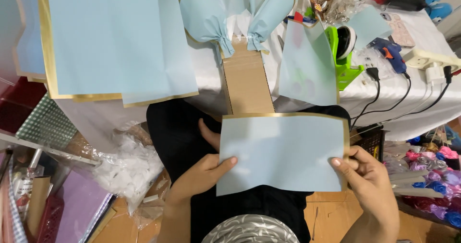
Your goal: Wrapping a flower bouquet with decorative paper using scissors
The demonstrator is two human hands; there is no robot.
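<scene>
Both hands pinch one pale blue paper sheet (283, 154) with a gold border over the lap: left hand (201, 176) has its thumb on top at the left edge, right hand (370, 180) nips the right edge. It looks light, thin and easily creased, so edge grips suit it. Beyond the sheet a cardboard strip (247, 82) leans off the table (422, 99), gathered blue paper (235, 12) at its top.

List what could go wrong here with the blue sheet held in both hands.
1. Both hands, left and right, pinch the gold-edged blue sheet only at its side edges; the thin paper could crease or sag.
2. The cardboard strip juts toward the sheet and might snag it.
3. Larger sheets overhang the table edge and could slide off.
</scene>
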